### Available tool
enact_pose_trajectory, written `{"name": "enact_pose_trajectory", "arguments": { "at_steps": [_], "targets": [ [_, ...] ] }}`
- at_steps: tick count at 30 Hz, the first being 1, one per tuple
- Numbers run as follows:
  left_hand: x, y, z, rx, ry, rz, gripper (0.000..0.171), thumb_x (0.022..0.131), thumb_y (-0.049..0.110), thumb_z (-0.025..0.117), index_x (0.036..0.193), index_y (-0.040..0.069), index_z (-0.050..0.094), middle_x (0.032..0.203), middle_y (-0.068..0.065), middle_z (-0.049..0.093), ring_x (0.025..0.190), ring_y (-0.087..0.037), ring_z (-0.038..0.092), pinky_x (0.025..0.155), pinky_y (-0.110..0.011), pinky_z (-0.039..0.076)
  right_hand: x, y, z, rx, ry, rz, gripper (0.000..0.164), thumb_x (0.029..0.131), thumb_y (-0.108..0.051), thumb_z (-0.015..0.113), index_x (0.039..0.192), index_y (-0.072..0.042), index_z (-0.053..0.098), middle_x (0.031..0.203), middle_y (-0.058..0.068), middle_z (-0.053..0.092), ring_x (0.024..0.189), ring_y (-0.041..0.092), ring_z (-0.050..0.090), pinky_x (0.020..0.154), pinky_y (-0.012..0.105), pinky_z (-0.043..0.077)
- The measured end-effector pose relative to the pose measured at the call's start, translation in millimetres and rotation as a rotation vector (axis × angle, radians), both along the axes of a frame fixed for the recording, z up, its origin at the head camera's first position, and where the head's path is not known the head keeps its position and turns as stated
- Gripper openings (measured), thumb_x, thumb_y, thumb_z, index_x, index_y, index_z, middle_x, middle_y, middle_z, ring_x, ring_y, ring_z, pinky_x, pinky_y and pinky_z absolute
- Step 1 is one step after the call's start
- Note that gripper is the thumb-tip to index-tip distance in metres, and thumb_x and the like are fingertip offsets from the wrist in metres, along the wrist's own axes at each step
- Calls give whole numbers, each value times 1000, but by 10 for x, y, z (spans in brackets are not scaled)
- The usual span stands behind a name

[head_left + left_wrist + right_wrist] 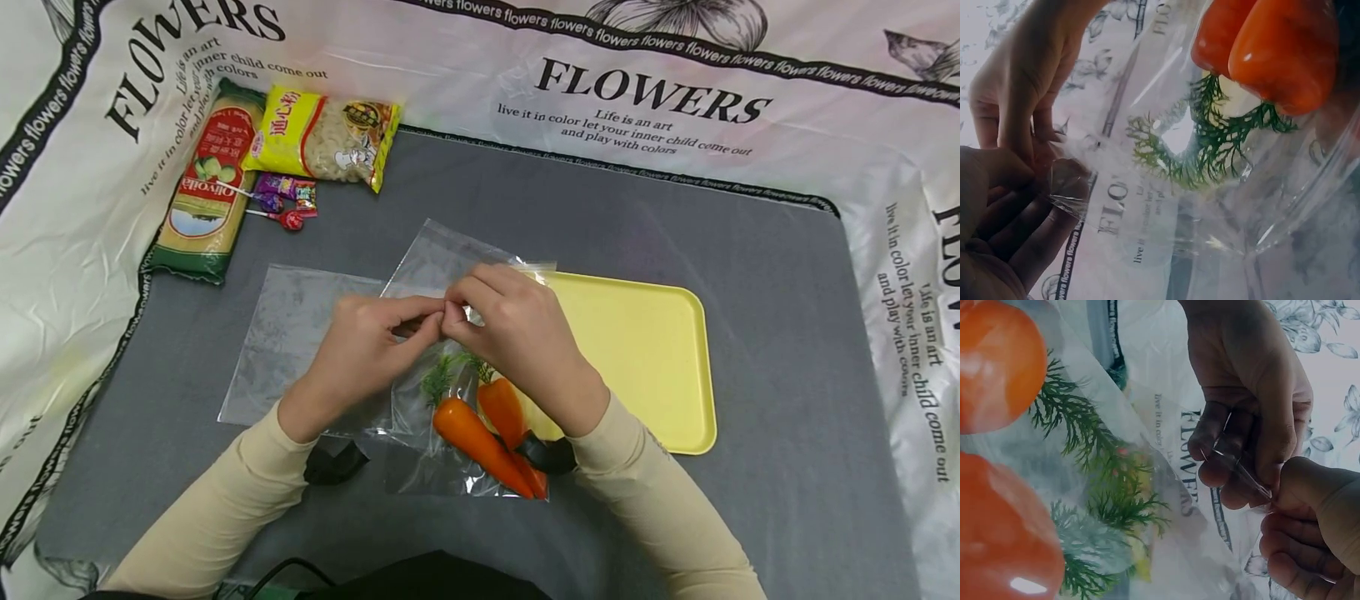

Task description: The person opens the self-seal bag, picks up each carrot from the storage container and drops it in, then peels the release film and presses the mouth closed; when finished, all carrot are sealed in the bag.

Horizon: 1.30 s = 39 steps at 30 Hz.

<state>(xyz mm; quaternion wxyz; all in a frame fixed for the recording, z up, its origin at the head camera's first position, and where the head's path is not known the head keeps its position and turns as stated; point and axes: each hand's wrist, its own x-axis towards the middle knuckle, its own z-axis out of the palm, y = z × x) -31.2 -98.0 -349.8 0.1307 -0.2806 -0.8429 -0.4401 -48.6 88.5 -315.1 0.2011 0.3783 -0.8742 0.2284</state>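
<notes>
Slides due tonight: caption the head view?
Left hand and right hand pinch a clear bag of carrots partly over a yellow tray.

There are two carrots (471,435), two bags (296,333), two lollipops (291,220), two large packets (348,146), one tray (637,358).

Carrots (467,432) orange, tops (438,382) green, bag (417,404) clear; tray (630,358) plain yellow. Tabletop (787,375) solid grey, surrounding sheet (435,79) white with black FLOWERS lettering (652,92) and line-drawn blooms (690,21). Sleeves (232,492) beige, wrist straps (333,464) black.
</notes>
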Motion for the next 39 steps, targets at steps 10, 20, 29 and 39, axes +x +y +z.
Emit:
{"name": "enact_pose_trajectory", "arguments": {
  "at_steps": [10,20,29,39],
  "targets": [
    [19,-2,-21,117,-170,-24,15,89,12,66,99,7,74,87,0,72,67,1,66,58,-17,52,-84,52,-130,-241,-198,40,8,78,-6,59,74,-10,65,70,-3,60,64,9,55,59,23,47],
    [8,-118,-88,445,-530,-73,17,91,12,63,105,5,71,88,-6,72,75,-20,70,64,-33,56,-212,354,-134,-483,-332,-210,10,77,-3,61,73,-10,67,66,-6,59,57,4,53,56,21,46],
    [-62,-330,-251,636,-685,20,26,92,17,62,111,-1,68,93,-15,71,80,-31,69,71,-40,55,-305,1296,-37,-945,-430,-612,9,79,2,64,73,8,67,58,5,59,50,16,50,47,22,39],
    [-78,-408,-330,672,-688,64,29,91,18,64,110,-3,67,90,-13,71,77,-30,69,68,-34,56,-106,2424,-304,-1390,-456,-967,8,75,8,60,71,13,65,57,14,60,47,22,53,48,27,46]
  ]
}}
